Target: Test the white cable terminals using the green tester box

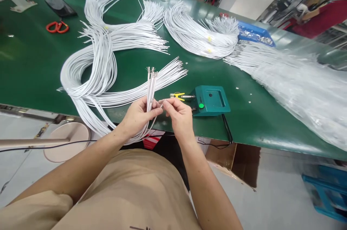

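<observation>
1. The left hand (138, 114), at lower centre of the frame, is clenched around a small bundle of white wires (150, 90), holding them upright with their metal-tipped ends at the top; the exact number in the bundle cannot be told.
2. The right hand (179, 114) pinches one wire end (162, 104) between thumb and forefinger, just beside the left hand.
3. One green box (210, 100) sits on the green bench (27, 67), just right of the hands.
4. Three large loose wire bundles lie on the bench: one at left (100, 63), two at upper centre.
5. One pair of orange scissors (57, 26) and one dark phone (60, 7) lie at upper left.
</observation>
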